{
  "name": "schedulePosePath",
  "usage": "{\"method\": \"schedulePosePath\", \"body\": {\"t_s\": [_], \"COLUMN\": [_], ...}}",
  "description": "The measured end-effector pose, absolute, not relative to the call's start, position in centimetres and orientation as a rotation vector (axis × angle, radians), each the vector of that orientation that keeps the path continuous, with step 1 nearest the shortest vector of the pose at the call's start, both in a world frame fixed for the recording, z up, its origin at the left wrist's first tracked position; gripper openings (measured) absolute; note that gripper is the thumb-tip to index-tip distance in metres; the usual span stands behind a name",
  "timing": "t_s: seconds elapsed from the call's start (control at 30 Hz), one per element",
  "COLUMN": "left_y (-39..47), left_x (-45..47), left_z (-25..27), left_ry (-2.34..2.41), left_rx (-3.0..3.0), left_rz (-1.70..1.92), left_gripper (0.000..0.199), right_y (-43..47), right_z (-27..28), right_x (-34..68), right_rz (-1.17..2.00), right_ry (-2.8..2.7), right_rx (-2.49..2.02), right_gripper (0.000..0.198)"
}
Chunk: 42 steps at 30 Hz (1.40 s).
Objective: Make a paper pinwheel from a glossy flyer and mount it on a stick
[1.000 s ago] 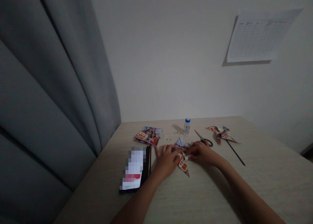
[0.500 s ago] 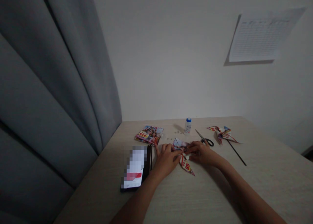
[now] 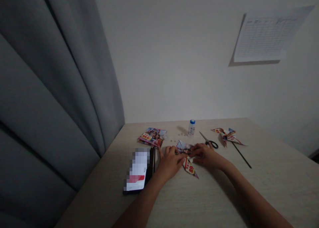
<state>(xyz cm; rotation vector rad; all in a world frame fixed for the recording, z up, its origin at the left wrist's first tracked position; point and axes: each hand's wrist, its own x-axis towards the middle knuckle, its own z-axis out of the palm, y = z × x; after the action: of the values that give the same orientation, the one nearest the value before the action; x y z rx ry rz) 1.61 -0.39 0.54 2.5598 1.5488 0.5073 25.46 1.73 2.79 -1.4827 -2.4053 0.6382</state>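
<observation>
Both hands meet over a printed paper piece (image 3: pixel 187 156) at the middle of the desk (image 3: pixel 261 185), the left hand (image 3: pixel 170 161) pressing its near side and the right hand (image 3: pixel 205 155) pinching its far edge, fingertips almost touching. The paper appears part-folded into points, one red-and-yellow tip jutting toward the camera; no stick is on it. A finished pinwheel (image 3: pixel 228 135) on a dark stick lies well apart to the right, so one seems done and this one under way. Scissors (image 3: pixel 208 141), a glue bottle (image 3: pixel 191 127), flyers (image 3: pixel 152 136) and a phone (image 3: pixel 137 170) lie near. Dim light hides the folds under the fingers.
</observation>
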Motion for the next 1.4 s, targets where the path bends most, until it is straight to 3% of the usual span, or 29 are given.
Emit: {"method": "schedulePosePath", "body": {"t_s": [1.4], "left_y": [-0.23], "left_x": [1.55], "left_z": [0.53], "left_ry": [1.549], "left_rx": [2.494], "left_rz": [0.482], "left_gripper": [0.030], "right_y": [1.58], "right_z": [3.06], "right_x": [25.39], "right_rz": [0.654], "right_ry": [-2.418], "right_rx": [-1.504], "right_gripper": [0.029]}}
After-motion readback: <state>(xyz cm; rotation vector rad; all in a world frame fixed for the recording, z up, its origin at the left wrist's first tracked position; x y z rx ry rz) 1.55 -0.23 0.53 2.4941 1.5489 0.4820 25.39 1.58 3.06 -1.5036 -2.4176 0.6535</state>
